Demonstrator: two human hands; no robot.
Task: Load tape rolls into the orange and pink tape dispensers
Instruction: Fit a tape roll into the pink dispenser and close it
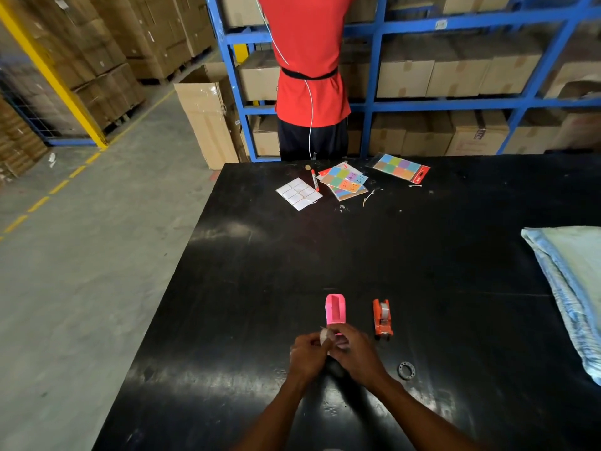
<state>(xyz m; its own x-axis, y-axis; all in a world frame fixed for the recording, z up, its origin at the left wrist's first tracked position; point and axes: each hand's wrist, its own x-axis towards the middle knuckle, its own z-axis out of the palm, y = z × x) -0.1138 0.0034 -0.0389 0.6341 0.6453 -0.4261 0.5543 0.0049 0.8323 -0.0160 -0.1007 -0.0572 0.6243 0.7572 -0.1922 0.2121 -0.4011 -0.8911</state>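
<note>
A pink tape dispenser (335, 309) lies on the black table (325, 255), its well open and holding no roll. To its right sits an orange tape dispenser (382, 318) with a clear tape roll inside it. Just in front of the pink dispenser, my left hand (305, 354) and my right hand (357, 353) meet around a clear tape roll (325, 335), fingers pinched on it. Most of the roll is hidden by my fingers.
A small dark ring (406, 370) lies right of my right wrist. At the far edge are label sheets (299, 193), coloured sticker sheets (344, 181), a sticker pack (400, 168) and a red marker (314, 179). A folded blue cloth (572, 281) lies at right. A person in red (309, 60) stands behind the table.
</note>
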